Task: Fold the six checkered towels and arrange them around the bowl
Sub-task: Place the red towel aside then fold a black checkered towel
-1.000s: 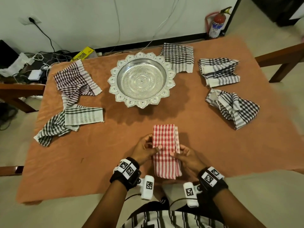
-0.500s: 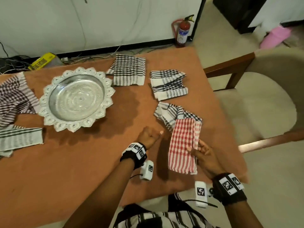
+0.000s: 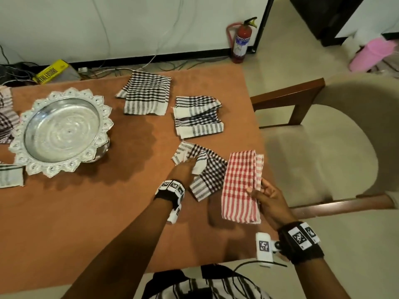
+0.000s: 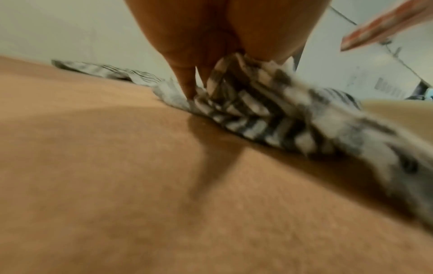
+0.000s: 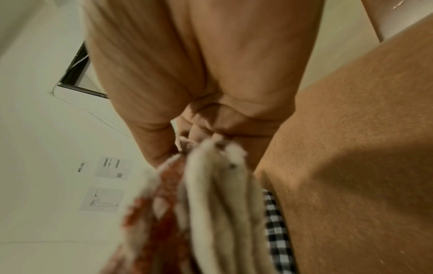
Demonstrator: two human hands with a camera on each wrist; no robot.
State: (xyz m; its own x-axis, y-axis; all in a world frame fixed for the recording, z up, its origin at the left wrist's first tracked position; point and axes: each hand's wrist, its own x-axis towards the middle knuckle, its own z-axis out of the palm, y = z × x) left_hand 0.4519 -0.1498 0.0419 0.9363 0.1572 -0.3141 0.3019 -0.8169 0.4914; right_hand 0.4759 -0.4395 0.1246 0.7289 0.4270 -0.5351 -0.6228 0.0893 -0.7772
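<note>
A folded red checkered towel [image 3: 241,186] hangs above the table's right edge, pinched along its right side by my right hand [image 3: 255,188]; the right wrist view shows its layered edge [image 5: 199,204] under my fingers. My left hand [image 3: 190,166] grips a crumpled black checkered towel [image 3: 207,173] lying just left of the red one; in the left wrist view its fabric [image 4: 246,96] bunches up between my fingertips. The silver bowl [image 3: 62,131] stands at the left. Two folded black-and-white towels [image 3: 146,93] [image 3: 197,116] lie to its right.
Two more towels [image 3: 6,117] [image 3: 10,175] poke in at the left edge of the head view. A beige chair [image 3: 323,137] with wooden arms stands against the brown table's [image 3: 86,223] right side. A fire extinguisher [image 3: 243,39] and cables sit on the floor behind.
My right hand carried the red towel from the table's front middle to its right edge. My left hand let go of it, reached to the crumpled black towel and took hold of it.
</note>
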